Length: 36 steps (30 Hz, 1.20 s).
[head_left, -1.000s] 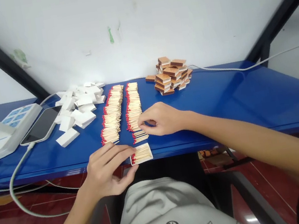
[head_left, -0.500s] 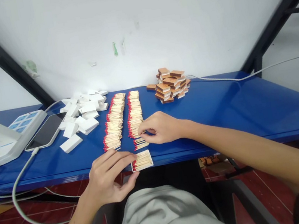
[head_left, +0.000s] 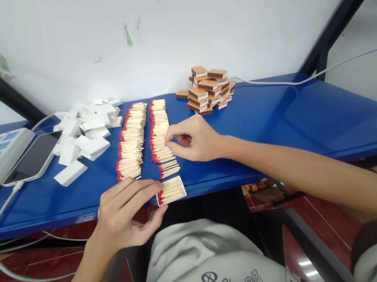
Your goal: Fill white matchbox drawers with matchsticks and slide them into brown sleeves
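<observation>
My left hand [head_left: 130, 212] grips a small white matchbox tray [head_left: 184, 191] by its left end, thumb below and fingers above, at the table's front edge. Red-headed matches [head_left: 172, 190] lie side by side in the tray. Over the right-hand row of matches [head_left: 159, 121], my right hand [head_left: 195, 140] has thumb and forefinger pinched together. Whether a match is between those fingertips is too small to see. Another long row of matches [head_left: 134, 137] runs alongside on the left, red heads to the left.
White empty-looking trays [head_left: 89, 123] lie heaped at the back left. Brown matchboxes [head_left: 211, 89] are piled at the back right. A phone [head_left: 32, 158] with a cable and a white power strip [head_left: 1, 156] occupy the blue table's [head_left: 278, 122] left side.
My right hand has shifted a little farther back along the right-hand match row. My left hand still grips the tray. The whole view has tilted slightly.
</observation>
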Each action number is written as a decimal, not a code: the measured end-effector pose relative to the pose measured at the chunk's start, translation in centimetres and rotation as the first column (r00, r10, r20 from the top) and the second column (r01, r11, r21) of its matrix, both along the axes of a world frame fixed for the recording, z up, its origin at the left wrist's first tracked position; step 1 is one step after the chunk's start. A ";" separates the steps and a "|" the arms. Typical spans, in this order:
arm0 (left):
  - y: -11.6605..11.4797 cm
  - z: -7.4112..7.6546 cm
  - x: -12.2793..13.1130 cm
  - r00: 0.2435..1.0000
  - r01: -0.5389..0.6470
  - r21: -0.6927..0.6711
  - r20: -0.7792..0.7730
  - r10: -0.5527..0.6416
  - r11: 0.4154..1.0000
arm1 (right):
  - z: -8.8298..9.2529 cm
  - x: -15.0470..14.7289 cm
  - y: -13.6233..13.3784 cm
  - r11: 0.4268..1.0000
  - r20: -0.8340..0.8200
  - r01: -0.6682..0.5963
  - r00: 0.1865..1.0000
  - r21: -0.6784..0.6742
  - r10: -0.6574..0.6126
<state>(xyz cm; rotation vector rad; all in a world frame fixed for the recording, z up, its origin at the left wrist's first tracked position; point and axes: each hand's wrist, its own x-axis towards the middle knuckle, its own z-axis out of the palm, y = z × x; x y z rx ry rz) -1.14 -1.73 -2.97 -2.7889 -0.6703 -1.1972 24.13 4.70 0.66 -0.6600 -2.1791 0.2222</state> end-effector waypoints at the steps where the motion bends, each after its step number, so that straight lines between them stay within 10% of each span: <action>1: 0.0 0.1 0.0 1.000 0.003 -0.013 0.000 -0.003 1.000 | 0.0 0.1 0.1 1.000 -0.011 0.002 1.000 0.001 -0.002; 12: -0.3 -0.2 -0.1 1.000 -0.012 0.047 -0.018 0.013 0.999 | 0.7 -0.1 -0.5 0.988 0.334 -0.116 0.932 -0.102 0.144; 36: -0.6 0.0 0.1 0.999 -0.049 0.043 0.006 0.049 0.998 | 0.9 -0.4 -0.7 0.983 0.442 -0.122 0.880 -0.140 0.172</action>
